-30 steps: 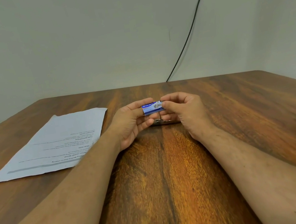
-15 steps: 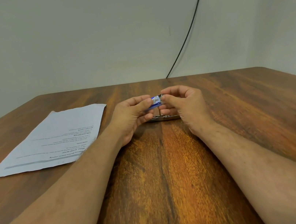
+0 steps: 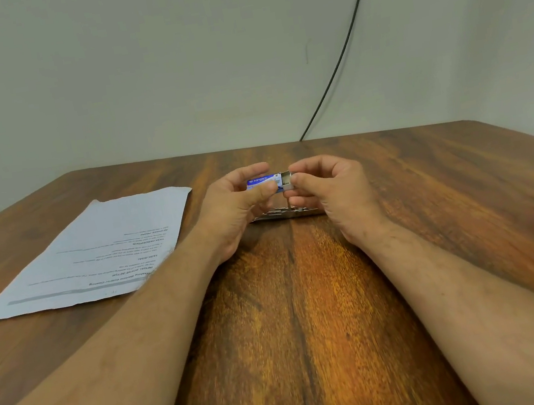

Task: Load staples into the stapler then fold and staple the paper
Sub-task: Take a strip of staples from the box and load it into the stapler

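A small blue staple box (image 3: 262,181) is held above the table's middle. My left hand (image 3: 238,203) pinches its blue sleeve between thumb and fingers. My right hand (image 3: 329,189) pinches the grey inner tray (image 3: 286,180), which sticks out a little from the sleeve's right end. Below and behind both hands a metal stapler (image 3: 286,212) lies on the wooden table (image 3: 297,319), mostly hidden by my fingers. A printed sheet of paper (image 3: 93,256) lies flat to the left, its text facing away from me.
A black cable (image 3: 340,52) runs down the pale wall to the table's far edge. The table's right edge shows at the far right.
The inner tray has slid partly out of the blue sleeve on the right side. Both hands stayed in about the same place above the stapler.
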